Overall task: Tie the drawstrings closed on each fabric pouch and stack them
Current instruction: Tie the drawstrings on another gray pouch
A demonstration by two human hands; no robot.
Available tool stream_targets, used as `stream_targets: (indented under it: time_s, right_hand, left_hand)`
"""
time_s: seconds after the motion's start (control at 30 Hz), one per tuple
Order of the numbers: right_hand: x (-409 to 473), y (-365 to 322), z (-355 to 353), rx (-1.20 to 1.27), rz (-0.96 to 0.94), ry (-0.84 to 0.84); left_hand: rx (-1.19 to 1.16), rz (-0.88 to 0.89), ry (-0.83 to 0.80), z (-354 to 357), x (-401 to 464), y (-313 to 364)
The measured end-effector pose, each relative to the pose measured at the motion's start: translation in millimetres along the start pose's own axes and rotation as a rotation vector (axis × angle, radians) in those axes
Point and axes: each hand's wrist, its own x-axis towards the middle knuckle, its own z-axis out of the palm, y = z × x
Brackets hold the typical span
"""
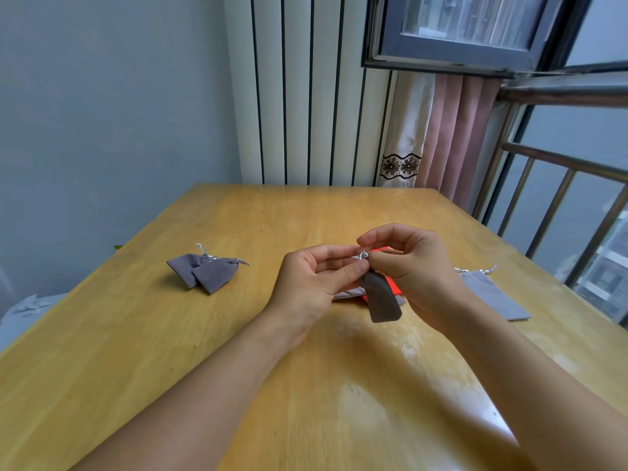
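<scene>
A small grey pouch (381, 299) hangs above the table between my hands. My left hand (312, 283) and my right hand (411, 266) both pinch its silver drawstring (363, 255) at the gathered neck. Two grey pouches (204, 271) with cinched tops lie overlapping on the table at the left. A flat, lighter grey pouch (492, 295) with loose silver cords lies at the right, partly behind my right wrist. Under the held pouch lie an orange-red pouch (390, 286) and another light grey one (346, 294), both mostly hidden.
The wooden table (238, 351) fills the view, with its far edge near a white radiator (306, 96) and a pink curtain (455, 137). A window with metal railing (560, 185) runs along the right. Something pale grey (23, 314) sits beyond the table's left edge.
</scene>
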Motion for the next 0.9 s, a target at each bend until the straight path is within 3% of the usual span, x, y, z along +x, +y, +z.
stream_targets:
  time_s: [0.7, 0.9]
  right_hand:
    - [-4, -2, 7, -0.063, -0.105, 0.048]
    - [-5, 1, 8, -0.067, -0.097, 0.073]
  left_hand:
    - [0.07, 0.08, 0.15, 11, -5, -8]
    - [-0.021, -0.023, 0.151, 14, -5, -10]
